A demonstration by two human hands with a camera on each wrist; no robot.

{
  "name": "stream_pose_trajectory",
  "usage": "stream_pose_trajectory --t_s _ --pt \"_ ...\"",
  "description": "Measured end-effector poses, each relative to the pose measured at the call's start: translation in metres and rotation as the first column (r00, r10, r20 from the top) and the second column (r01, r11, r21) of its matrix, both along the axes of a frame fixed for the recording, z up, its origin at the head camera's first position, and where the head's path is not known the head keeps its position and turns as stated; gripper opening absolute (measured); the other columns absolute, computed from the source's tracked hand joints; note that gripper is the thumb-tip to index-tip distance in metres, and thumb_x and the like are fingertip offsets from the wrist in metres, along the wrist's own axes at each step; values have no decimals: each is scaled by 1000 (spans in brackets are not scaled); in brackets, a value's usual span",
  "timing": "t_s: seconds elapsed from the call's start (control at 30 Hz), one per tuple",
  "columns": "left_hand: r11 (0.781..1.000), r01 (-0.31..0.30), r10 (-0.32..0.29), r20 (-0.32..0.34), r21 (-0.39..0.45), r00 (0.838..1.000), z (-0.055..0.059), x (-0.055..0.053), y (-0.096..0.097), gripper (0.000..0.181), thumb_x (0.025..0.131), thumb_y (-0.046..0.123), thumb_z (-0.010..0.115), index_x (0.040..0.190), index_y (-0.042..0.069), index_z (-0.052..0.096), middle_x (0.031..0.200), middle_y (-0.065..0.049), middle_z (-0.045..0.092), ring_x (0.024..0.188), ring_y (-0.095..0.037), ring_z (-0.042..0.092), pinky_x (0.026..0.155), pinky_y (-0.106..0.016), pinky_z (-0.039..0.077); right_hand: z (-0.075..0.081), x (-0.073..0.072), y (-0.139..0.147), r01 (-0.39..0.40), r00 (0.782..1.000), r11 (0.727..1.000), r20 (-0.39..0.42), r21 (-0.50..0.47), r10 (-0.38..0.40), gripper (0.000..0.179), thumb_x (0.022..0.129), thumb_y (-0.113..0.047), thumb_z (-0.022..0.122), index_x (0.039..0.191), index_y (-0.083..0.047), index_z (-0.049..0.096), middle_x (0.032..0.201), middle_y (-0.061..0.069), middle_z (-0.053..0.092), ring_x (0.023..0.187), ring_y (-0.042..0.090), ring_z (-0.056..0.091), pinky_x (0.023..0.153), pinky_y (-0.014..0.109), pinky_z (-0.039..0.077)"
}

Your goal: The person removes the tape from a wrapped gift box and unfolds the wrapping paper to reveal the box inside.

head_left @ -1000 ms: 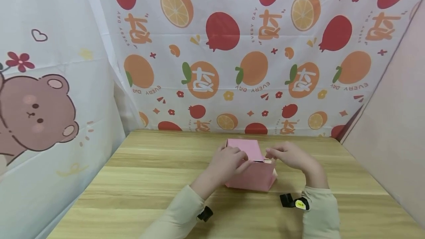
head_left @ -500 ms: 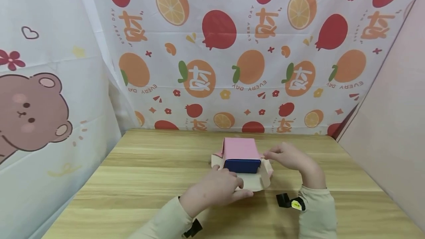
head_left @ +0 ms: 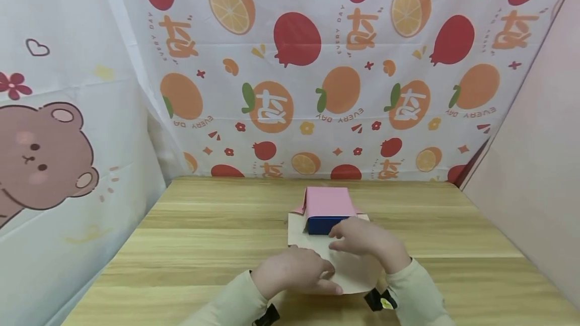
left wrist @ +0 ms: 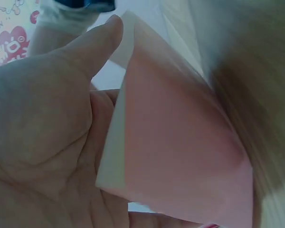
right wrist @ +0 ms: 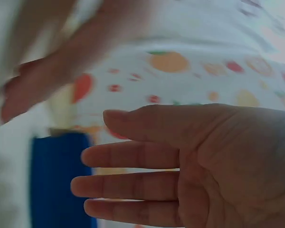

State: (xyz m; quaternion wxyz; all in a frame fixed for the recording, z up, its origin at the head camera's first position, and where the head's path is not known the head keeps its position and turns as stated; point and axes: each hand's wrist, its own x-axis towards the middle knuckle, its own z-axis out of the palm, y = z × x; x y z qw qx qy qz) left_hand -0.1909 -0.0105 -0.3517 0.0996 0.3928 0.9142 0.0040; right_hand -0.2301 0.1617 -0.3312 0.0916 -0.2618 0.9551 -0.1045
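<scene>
A small pink carton [head_left: 331, 200] stands on the wooden table with its front unfolded. Inside sits a dark blue box [head_left: 319, 226], its end facing me. The front flap [head_left: 351, 268] lies out toward me, cream side up; its pink outer side shows in the left wrist view. My left hand [head_left: 294, 271] is at the flap's near left part, fingers loosely bent and the thumb along its edge. Above the flap, in front of the blue end, is my right hand [head_left: 364, 238]. Its fingers are straight and hold nothing in the right wrist view.
The wooden table [head_left: 217, 225] runs back to a fruit-printed curtain [head_left: 299, 89]. A bear-printed cloth [head_left: 122, 114] hangs at the left, and a pale wall [head_left: 539, 165] stands at the right. Black camera mounts are on both wrists.
The carton's front panel has folded down toward me, uncovering the blue box. My left hand came nearer with the flap. My right hand moved from the carton's right side to its front.
</scene>
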Motion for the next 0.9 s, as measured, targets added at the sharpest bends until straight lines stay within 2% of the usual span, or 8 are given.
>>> stream_pose_trajectory --t_s 0.13,0.23,0.3,0.37,0.5,0.7,0.8,0.9 --pt "997 -59 61 26 -48 998 -3 0 3 37 78 64 49 82 28 56 77 8 60 73 -10 55 69 -38 44 -20 8 6 18 999 995 -28 96 -15 37 82 -33 62 111 -11 62 106 4 64 100 20 59 85 39 47" --pt "987 -120 119 -15 -110 993 -7 -2 5 39 73 64 55 78 26 55 79 6 60 76 -13 56 72 -41 44 -35 13 15 -20 994 988 -99 155 36 41 78 -36 64 112 -14 60 109 5 61 102 23 57 81 43 48" --pt "979 -151 146 -44 -137 988 -10 -5 6 40 70 63 60 77 25 56 82 5 61 79 -16 57 72 -44 45 -45 17 22 -41 990 984 -128 173 64 47 77 -42 64 115 -17 57 117 6 57 109 25 53 84 47 45" --pt "972 -176 168 -63 -153 984 -14 -8 7 43 66 63 63 84 24 59 87 4 62 81 -18 58 72 -46 45 -54 19 31 -61 987 983 -135 171 85 54 76 -48 63 120 -19 53 126 8 51 118 28 46 88 51 41" --pt "963 -216 207 -71 -164 976 -21 -15 6 57 60 63 68 103 26 59 97 2 60 87 -21 57 74 -50 44 -68 20 50 -71 995 993 -65 98 78 73 74 -56 60 134 -19 41 142 14 35 131 34 30 97 60 29" --pt "957 -255 251 -48 -140 967 -28 -23 -3 81 56 63 71 127 32 46 130 -2 49 113 -30 50 81 -63 37 -79 21 78 -83 996 996 25 -22 84 83 74 -60 58 139 -17 32 145 20 25 131 39 28 96 62 29" --pt "953 -276 274 -31 -128 961 -31 -27 -8 89 55 64 71 133 36 38 142 -3 37 124 -34 40 82 -67 33 -81 21 87 -61 997 998 41 -23 62 86 74 -62 57 141 -17 27 146 19 22 131 39 27 95 65 25" --pt "950 -284 284 -15 -127 959 -33 -30 -12 91 55 65 70 134 37 35 145 -2 32 127 -35 37 82 -69 32 -82 20 89 -38 998 999 51 -2 38 88 73 -64 55 142 -18 25 148 16 21 133 36 25 96 66 21"
